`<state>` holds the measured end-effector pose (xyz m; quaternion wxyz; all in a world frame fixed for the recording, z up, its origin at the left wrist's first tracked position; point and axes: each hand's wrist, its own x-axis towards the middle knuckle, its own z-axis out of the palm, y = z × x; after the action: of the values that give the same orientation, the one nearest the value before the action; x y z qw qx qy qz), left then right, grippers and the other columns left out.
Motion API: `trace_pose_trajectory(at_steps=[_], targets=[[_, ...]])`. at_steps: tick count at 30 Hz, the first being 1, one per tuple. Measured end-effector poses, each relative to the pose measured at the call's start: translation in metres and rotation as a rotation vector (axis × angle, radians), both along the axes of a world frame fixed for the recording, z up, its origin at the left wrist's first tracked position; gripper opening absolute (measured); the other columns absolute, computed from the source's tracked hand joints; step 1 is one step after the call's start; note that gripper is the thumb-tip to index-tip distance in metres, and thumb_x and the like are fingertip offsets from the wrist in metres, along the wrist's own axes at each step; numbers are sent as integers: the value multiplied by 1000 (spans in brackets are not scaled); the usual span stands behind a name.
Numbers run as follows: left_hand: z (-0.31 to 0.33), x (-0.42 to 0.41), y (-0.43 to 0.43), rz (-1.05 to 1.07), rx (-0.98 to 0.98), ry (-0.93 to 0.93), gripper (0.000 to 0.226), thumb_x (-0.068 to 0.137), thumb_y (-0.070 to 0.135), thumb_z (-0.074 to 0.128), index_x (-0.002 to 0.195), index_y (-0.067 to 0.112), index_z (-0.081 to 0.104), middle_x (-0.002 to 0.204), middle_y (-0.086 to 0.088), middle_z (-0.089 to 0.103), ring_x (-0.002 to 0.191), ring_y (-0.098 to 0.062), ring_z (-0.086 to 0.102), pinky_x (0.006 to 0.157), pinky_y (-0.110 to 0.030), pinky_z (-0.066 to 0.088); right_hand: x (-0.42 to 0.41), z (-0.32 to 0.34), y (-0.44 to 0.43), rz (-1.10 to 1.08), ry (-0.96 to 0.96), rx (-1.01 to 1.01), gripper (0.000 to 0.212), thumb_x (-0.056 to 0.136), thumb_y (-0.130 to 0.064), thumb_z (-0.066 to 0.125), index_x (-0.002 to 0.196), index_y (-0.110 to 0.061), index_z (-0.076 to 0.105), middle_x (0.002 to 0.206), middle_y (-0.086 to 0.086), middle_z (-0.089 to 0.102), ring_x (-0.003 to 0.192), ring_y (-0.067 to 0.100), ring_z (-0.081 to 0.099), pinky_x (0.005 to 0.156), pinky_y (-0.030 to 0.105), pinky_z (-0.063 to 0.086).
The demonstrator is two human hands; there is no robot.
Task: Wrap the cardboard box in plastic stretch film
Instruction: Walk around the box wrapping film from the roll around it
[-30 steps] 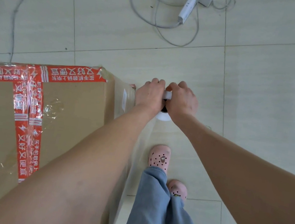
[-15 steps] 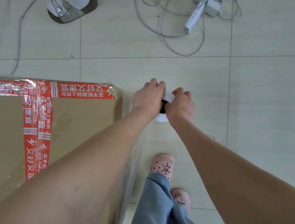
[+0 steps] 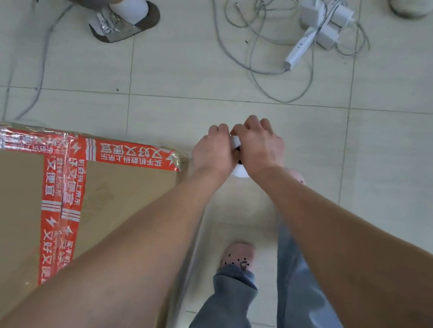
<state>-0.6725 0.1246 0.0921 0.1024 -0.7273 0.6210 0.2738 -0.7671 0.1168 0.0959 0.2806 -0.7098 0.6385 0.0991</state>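
The red-taped cardboard box [image 3: 2, 217] fills the lower left on the floor [image 3: 404, 162], and just beyond its far right corner the left hand [image 3: 212, 152] and right hand [image 3: 260, 147], fingers curled, together grip the white film roll [image 3: 239, 170].
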Motion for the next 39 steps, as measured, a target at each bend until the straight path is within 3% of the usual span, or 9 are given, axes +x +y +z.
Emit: trace_pose_trajectory(at_steps=[3,6,9,13,23,26,30,34,39], targets=[[-1,11,-3,29,-28,-38,31,85,17,58,112,6,47,114,-11,50,98,-31,56,63,-34,38,8,-4,-3,-117,-49,14,43,87,-14,59,127,-25,48,128,2,40,118,21,39,66,31,37],[-1,12,-6,-100,-38,-70,33,87,10,54,119,12,47,120,-8,45,108,-26,49,64,-34,38,11,-8,5,-312,-66,94,40,89,-16,57,127,-22,48,126,3,43,114,24,45,69,31,38],[-1,2,-16,-263,-41,-67,30,89,10,53,117,16,50,119,-5,45,110,-22,47,62,-32,37,8,-9,2,-342,-42,125,34,86,-14,58,119,-19,51,121,4,48,109,26,49,67,31,35],[-1,4,-34,-223,-19,-89,28,85,13,58,112,12,52,116,-5,50,106,-24,51,63,-33,37,5,-4,-24,-207,-30,136,33,82,-18,62,114,-20,54,116,3,49,107,24,51,69,31,39],[3,49,-62,208,12,-101,27,84,17,56,109,7,51,110,-10,54,98,-30,58,69,-34,41,48,3,-74,180,-53,22,37,86,-12,57,121,-20,51,125,5,42,116,24,43,66,32,38],[6,66,-67,234,30,-133,31,82,16,60,110,8,50,111,-10,52,97,-30,57,66,-33,38,57,-2,-71,-3,-73,106,41,88,-17,57,127,-17,45,126,5,41,113,25,45,66,32,38],[8,61,-73,17,26,-97,34,83,10,57,116,13,50,116,-7,47,106,-25,50,63,-33,37,62,-5,-69,-281,-142,270,42,86,-18,59,125,-15,43,123,7,44,109,28,49,69,34,40],[5,58,-84,-33,-7,-114,27,84,9,53,111,11,53,114,-6,49,105,-24,49,60,-32,35,59,-4,-84,-130,-113,197,38,85,-18,61,121,-19,49,121,4,47,105,26,50,67,32,38],[4,71,-94,299,17,-76,24,83,14,55,106,9,55,109,-8,54,100,-27,54,63,-32,34,75,2,-118,234,-70,129,36,85,-15,59,120,-20,54,121,3,47,110,24,47,67,31,39]])
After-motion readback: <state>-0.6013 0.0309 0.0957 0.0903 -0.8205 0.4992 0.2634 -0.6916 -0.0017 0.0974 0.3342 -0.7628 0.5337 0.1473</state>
